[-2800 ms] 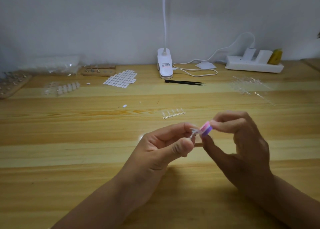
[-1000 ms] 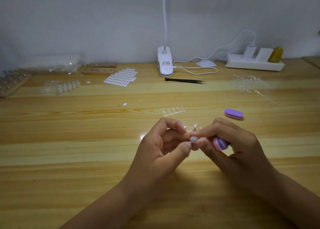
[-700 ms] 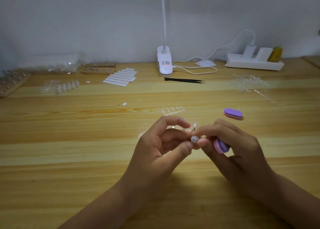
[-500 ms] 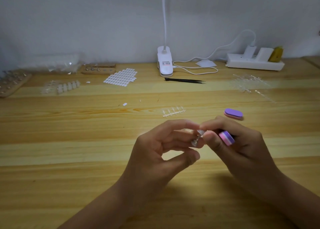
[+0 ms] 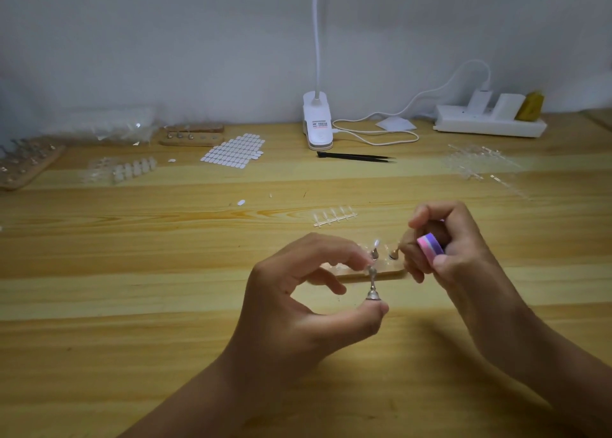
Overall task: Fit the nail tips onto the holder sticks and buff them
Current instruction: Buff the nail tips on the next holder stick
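Holder stick point(image 5: 372, 282) pinched upright in the left hand point(image 5: 308, 301), buffer block point(image 5: 430, 247) in the right hand point(image 5: 460, 255).

Seen from the head camera, the small metal stick stands on end at the near middle of the wooden table point(image 5: 132, 305), lifted off it. Its flared foot rests on the left thumb and its top is under the left index fingertip, with the other left fingers loosely curled. That fingertip hides the top, so I can't tell whether a nail tip sits there. Just to the right, the right hand's fingers are curled round the pink-and-purple buffer block, apart from the stick. Behind both hands a wooden base point(image 5: 384, 273) lies on the table with two more sticks point(image 5: 375, 253) standing on it. Farther back lie a strip of nail tips point(image 5: 334, 217), black tweezers point(image 5: 356, 157) and a white clip lamp point(image 5: 317, 122).
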A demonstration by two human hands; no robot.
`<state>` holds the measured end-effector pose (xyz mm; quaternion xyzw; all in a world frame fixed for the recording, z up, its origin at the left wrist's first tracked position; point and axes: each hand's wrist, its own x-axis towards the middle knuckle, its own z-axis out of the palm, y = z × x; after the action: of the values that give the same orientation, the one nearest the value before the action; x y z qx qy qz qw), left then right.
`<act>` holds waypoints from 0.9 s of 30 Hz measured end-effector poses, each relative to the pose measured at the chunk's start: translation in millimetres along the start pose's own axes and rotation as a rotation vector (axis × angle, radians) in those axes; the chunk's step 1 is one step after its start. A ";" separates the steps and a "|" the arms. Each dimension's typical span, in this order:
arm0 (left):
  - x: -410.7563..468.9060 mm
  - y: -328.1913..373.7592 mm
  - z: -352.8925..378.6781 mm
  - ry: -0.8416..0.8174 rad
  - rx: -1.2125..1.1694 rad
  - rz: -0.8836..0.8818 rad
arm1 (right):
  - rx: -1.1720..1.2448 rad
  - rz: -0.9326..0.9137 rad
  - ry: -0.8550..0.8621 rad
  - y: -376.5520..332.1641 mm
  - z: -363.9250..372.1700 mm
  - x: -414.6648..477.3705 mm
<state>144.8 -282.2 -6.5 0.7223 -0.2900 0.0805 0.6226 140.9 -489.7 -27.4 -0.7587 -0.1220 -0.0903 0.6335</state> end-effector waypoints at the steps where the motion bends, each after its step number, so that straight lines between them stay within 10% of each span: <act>1: -0.4 0.0 0.7 -0.002 -0.006 -0.023 | -0.020 -0.003 -0.010 -0.2 0.3 0.0; 9: 2.1 1.0 2.7 0.007 0.103 -0.010 | -0.337 -0.464 -0.083 -14.8 15.5 -7.3; 27: 2.3 -3.9 -1.0 -0.033 -0.081 -0.084 | -0.346 -0.559 0.051 -14.5 5.2 -5.8</act>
<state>149.0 -281.7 -8.5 0.7092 -0.2727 0.0305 0.6495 131.0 -482.5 -16.5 -0.7897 -0.2925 -0.2990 0.4488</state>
